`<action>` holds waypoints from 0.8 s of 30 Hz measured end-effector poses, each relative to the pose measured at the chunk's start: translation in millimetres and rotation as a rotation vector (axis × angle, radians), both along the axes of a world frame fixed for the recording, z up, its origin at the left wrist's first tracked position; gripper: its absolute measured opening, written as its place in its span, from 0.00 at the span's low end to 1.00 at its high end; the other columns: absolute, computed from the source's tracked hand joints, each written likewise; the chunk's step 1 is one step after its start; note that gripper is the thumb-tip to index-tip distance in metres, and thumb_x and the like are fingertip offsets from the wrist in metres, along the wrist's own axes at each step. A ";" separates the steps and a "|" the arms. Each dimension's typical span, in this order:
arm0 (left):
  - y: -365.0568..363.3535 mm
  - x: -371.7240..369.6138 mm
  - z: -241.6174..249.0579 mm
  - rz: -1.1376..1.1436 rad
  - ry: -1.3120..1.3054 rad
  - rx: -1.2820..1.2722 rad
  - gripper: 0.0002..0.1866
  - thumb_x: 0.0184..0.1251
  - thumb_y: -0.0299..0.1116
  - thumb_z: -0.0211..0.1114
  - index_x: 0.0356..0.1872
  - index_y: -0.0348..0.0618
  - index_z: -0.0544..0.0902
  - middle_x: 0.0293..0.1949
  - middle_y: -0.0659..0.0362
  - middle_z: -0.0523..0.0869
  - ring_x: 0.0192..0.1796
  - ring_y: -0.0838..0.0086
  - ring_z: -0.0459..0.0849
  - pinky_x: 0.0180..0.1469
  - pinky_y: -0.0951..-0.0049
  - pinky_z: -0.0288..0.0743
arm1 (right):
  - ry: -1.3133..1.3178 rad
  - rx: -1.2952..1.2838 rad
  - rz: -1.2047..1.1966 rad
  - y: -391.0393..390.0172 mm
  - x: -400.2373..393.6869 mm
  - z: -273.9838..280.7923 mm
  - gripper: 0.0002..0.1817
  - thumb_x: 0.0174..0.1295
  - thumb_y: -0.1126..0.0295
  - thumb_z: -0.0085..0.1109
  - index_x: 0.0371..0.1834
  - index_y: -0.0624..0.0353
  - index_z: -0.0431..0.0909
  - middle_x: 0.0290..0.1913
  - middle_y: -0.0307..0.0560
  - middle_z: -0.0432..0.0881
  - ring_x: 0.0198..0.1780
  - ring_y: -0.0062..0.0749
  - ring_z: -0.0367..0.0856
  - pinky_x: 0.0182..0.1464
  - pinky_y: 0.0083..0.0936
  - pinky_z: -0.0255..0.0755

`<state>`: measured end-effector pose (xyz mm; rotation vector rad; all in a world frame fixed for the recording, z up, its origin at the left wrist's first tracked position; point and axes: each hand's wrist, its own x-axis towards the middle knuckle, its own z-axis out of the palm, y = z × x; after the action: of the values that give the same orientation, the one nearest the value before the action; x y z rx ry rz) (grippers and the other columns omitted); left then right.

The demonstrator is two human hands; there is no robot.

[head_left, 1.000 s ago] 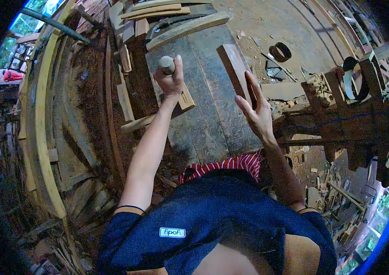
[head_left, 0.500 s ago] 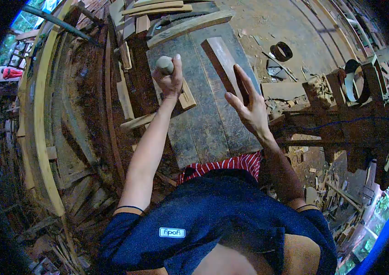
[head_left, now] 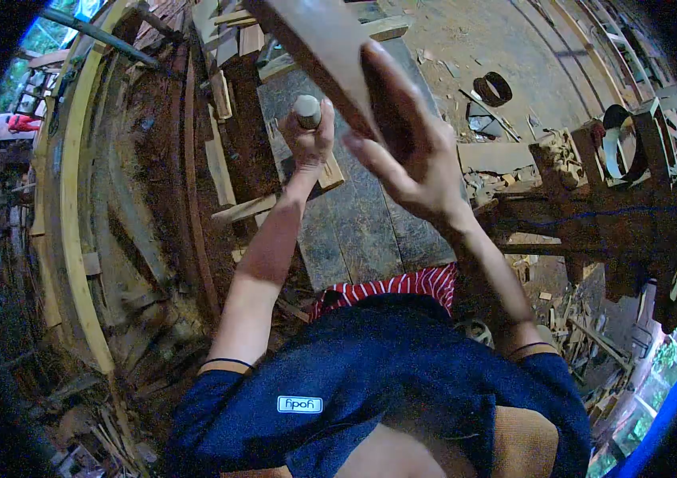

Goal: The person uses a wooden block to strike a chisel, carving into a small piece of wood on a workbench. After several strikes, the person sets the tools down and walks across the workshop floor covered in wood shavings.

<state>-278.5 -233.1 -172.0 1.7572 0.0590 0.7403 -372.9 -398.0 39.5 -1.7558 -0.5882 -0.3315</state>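
One wooden block (head_left: 326, 48), likely heavy, rigid; right hand (head_left: 431, 175) grasps near end, sound hold. Left hand (head_left: 307, 147) clenched round handle (head_left: 307, 110).

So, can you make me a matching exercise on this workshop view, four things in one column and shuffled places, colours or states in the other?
Things:
1. Left hand
2. Right hand
3. Striped cloth
4. Dark ring

Places, colours or states:
A. On the ground, to the right beyond the workbench
B. Gripping a handle with a pale, rounded end
C. Red and white
D. Holding a wooden block up above the workbench

Right pairs: 1-B, 2-D, 3-C, 4-A.
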 end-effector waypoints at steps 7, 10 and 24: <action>22.2 37.3 -134.0 0.349 -0.311 0.352 0.25 0.54 0.53 0.77 0.39 0.44 0.81 0.27 0.60 0.79 0.32 0.73 0.78 0.38 0.66 0.74 | 0.052 -0.512 -0.121 14.0 19.0 -5.5 0.39 0.59 0.56 0.66 0.76 0.37 0.66 0.46 0.61 0.87 0.44 0.58 0.87 0.46 0.43 0.81; 15.2 40.3 -104.4 0.432 -0.398 0.443 0.28 0.56 0.58 0.74 0.41 0.43 0.81 0.28 0.60 0.81 0.33 0.69 0.80 0.38 0.64 0.75 | 0.034 -0.470 -0.161 17.5 12.5 -11.2 0.40 0.59 0.54 0.66 0.77 0.36 0.65 0.43 0.61 0.87 0.40 0.59 0.86 0.43 0.45 0.81; 23.5 -4.0 79.8 0.040 0.016 -0.320 0.12 0.65 0.37 0.73 0.29 0.41 0.81 0.29 0.64 0.85 0.31 0.79 0.80 0.36 0.73 0.73 | 0.366 -0.191 -0.235 -33.8 -12.8 -58.4 0.39 0.66 0.52 0.64 0.79 0.46 0.61 0.65 0.60 0.78 0.63 0.50 0.79 0.64 0.38 0.72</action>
<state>-282.5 -209.6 -92.2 1.4597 0.2121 0.7037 -385.7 -431.8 -19.0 -2.0138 -0.1538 -0.1104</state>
